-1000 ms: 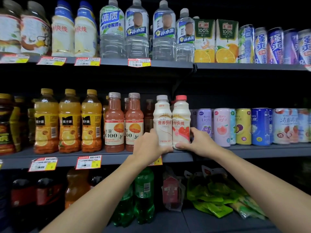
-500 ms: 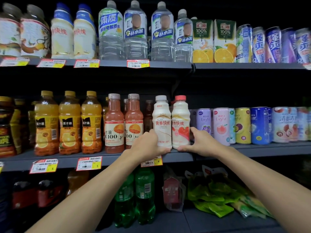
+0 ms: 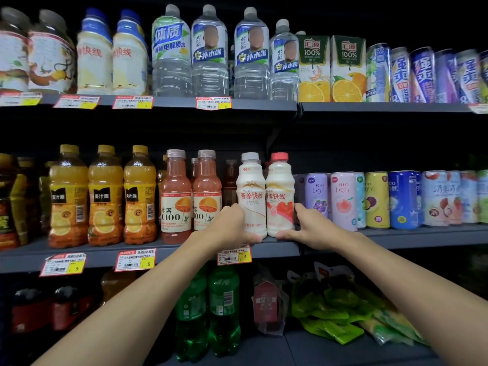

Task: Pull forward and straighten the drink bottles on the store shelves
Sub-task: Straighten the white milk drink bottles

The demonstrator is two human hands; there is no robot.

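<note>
White-capped bottle (image 3: pixel 250 191) and red-capped bottle (image 3: pixel 280 191), both cream-white, stand upright and touching at the shelf (image 3: pixel 422 237) edge. Left grip (image 3: pixel 227 228) curls round the first's base; right grip (image 3: pixel 314 228) curls round the second's.

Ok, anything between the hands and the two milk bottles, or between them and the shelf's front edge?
Nothing visible. The left hand grips the white-capped bottle, the right hand the red-capped bottle; both stand at the shelf lip, nothing before them.

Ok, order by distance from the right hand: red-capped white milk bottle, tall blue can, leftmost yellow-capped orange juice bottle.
1. Red-capped white milk bottle: held by the right hand.
2. Tall blue can: same shelf, rightward.
3. Leftmost yellow-capped orange juice bottle: same shelf, far left.
</note>
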